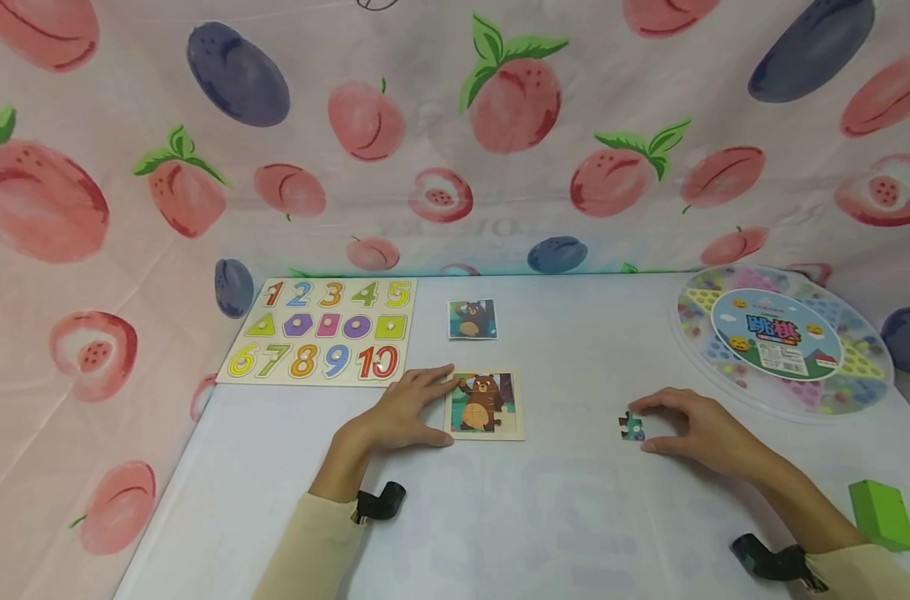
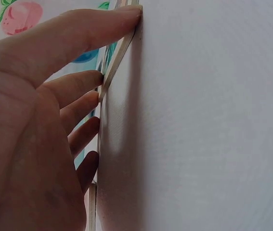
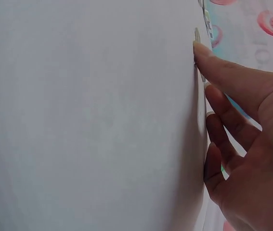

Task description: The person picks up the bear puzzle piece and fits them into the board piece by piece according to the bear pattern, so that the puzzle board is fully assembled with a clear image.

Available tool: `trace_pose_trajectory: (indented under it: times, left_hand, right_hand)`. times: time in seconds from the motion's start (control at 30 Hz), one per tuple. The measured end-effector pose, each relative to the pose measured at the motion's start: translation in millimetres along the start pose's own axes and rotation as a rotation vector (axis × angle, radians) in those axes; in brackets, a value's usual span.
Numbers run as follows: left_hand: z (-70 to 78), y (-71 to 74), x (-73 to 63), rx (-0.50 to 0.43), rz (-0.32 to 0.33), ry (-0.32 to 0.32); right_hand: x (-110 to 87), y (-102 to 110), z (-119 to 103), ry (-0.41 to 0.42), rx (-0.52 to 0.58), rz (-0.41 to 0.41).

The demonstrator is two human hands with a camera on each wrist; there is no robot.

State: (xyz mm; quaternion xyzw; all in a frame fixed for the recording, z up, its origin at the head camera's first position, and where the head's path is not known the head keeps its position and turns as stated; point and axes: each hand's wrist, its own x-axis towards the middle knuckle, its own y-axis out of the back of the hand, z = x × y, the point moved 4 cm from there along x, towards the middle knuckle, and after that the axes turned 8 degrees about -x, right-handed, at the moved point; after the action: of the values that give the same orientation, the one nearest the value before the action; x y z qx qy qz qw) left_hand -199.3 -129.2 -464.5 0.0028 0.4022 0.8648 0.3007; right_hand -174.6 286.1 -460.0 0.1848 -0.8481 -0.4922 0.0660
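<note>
A small wooden bear jigsaw puzzle (image 1: 483, 404) lies flat on the white table. Bare wood shows at the lower right of its picture. My left hand (image 1: 402, 408) rests at the board's left side, thumb and fingers spread along its edge; the left wrist view shows the thumb (image 2: 102, 26) touching that edge. To the right, my right hand (image 1: 698, 429) holds a green puzzle piece (image 1: 632, 427) between thumb and forefinger, low over the table. In the right wrist view the piece (image 3: 197, 36) appears edge-on, and the other fingers are bent.
A bear picture card (image 1: 472, 319) lies behind the puzzle. At the back left is a number and shape board (image 1: 323, 333). A round Chinese checkers set (image 1: 781, 337) sits at the back right, with a green block (image 1: 881, 514) near the right forearm. Fruit-patterned cloth (image 1: 440, 125) hangs behind.
</note>
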Motion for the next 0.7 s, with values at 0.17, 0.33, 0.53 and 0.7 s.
trace_pose_trajectory:
  times: [0.17, 0.33, 0.53, 0.7]
  left_hand:
    - [0.0, -0.2, -0.3, -0.002, 0.002, 0.001]
    - [0.0, -0.2, -0.7, -0.001, 0.007, 0.004]
    - [0.2, 0.2, -1.1, -0.009, 0.006, 0.002]
    - [0.0, 0.4, -1.4, -0.017, 0.005, -0.002]
  right_hand:
    - [0.0, 0.6, -1.5, -0.009, -0.016, 0.009]
    - [-1.2, 1.4, -4.1, -0.005, -0.012, 0.026]
    - [-1.9, -0.6, -3.4, 0.004, -0.014, 0.050]
    - [-2.3, -1.1, -1.9, -0.003, -0.032, 0.053]
